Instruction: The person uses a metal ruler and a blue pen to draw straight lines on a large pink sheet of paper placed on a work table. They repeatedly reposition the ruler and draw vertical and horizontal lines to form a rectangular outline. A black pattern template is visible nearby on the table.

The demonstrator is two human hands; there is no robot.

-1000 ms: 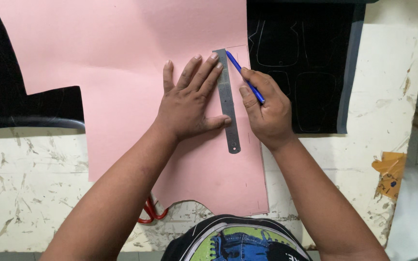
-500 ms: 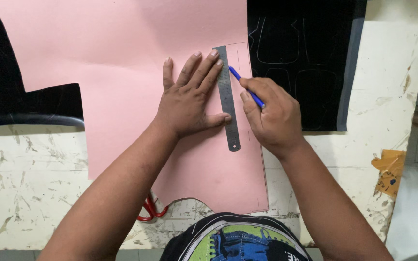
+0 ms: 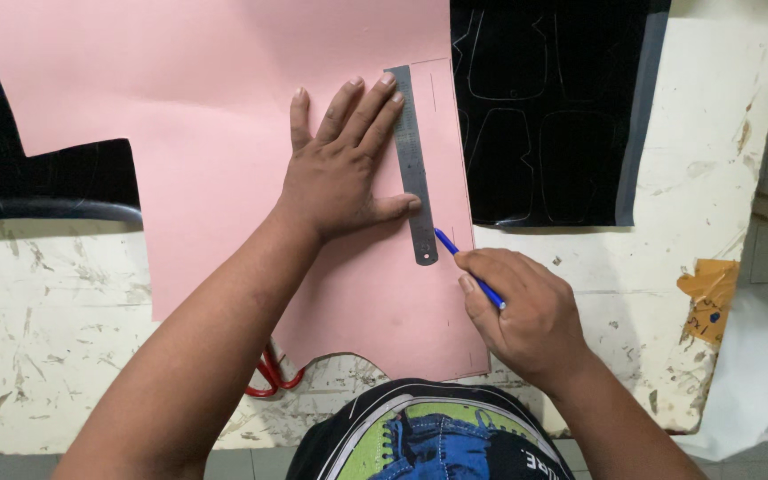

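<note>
A large pink paper sheet lies on a scratched white table. A steel ruler rests lengthwise near the sheet's right edge. My left hand lies flat with fingers spread, pressing the ruler and the paper down. My right hand grips a blue pen, with its tip touching the paper just right of the ruler's near end. A faint drawn line runs along the ruler's right side.
A black sheet with pale outlined shapes lies right of the pink paper, and more black material sits at the left. Red scissor handles poke out under the pink sheet's near edge. A torn brown tape patch is at the right table edge.
My right hand has drawn the pen down along the ruler's right side, from near its far end to its near end. My left hand has stayed pressed on the ruler.
</note>
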